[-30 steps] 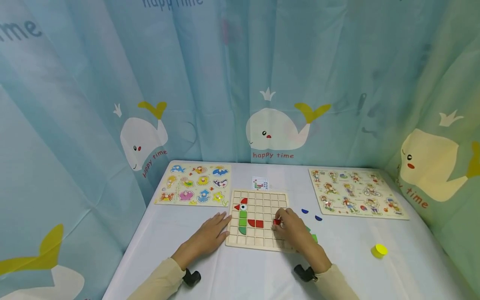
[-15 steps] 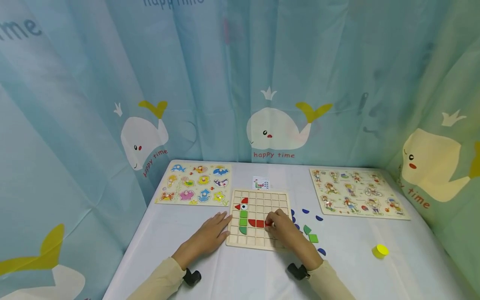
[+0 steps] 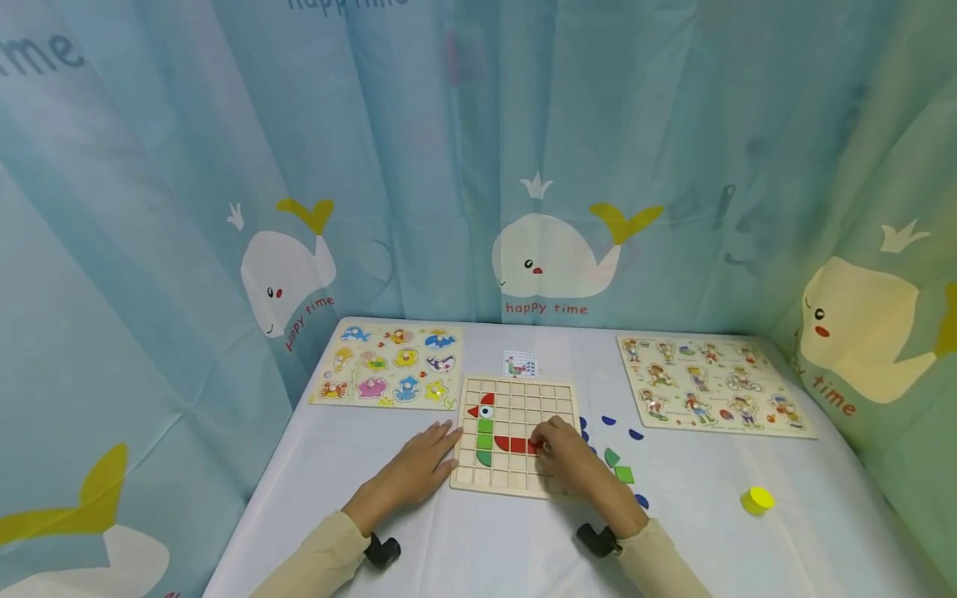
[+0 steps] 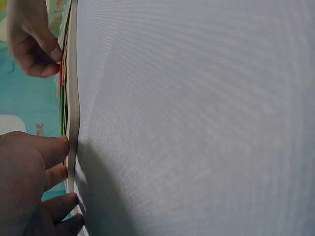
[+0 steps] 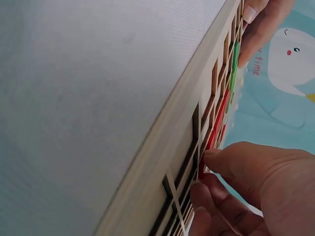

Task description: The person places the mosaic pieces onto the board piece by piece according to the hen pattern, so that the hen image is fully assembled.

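A wooden grid board point(image 3: 478, 476) lies on the table. Red and green flat pieces, plus a round eye piece point(image 3: 487, 412), fill some of its cells in a bird-like pattern. My left hand point(image 3: 419, 467) rests at the board's left edge, its fingers extended over the rim. At the right end of the red row, my right hand point(image 3: 571, 455) pinches a red piece point(image 5: 201, 166) between thumb and fingers, down at a cell. The fingers partly hide that piece, so its full shape cannot be told.
Right of the board lie blue half-rounds point(image 3: 635, 434), a green square point(image 3: 624, 474) and a green quarter-round point(image 3: 611, 458). A small picture card point(image 3: 519, 364) lies behind. Peg puzzles stand left point(image 3: 385, 365) and right point(image 3: 714, 386); a yellow cylinder point(image 3: 758, 500) is at the right.
My right hand has moved left across the board with the red piece, to beside the red square, and has since stayed about there. My left hand has stayed in place.
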`<state>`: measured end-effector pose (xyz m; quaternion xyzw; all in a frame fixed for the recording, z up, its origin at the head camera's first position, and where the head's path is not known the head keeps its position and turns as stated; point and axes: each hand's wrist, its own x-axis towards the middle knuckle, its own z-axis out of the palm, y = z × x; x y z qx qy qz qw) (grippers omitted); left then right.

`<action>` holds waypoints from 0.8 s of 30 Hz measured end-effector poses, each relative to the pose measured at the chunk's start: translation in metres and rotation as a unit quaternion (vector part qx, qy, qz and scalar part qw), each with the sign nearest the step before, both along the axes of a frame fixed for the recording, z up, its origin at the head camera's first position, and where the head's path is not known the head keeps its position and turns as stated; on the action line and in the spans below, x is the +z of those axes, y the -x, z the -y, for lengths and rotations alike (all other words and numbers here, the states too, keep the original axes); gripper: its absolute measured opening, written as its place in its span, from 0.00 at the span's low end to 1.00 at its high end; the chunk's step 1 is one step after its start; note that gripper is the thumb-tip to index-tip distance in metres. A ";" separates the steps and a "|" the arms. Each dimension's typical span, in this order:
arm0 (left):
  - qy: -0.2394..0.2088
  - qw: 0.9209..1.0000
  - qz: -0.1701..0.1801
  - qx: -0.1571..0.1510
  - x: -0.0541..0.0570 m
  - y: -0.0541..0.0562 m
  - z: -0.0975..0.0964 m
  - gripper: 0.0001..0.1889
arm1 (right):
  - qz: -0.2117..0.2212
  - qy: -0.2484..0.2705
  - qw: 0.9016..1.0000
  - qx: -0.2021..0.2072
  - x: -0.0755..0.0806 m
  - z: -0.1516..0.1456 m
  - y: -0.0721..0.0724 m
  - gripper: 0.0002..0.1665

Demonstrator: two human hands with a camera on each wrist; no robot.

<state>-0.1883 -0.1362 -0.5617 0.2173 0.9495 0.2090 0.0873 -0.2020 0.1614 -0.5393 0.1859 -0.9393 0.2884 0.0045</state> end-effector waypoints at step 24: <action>-0.003 1.000 -0.002 0.003 0.004 -0.002 -0.001 0.31 | 0.067 -0.021 0.995 -0.071 0.021 -0.075 -0.012 0.23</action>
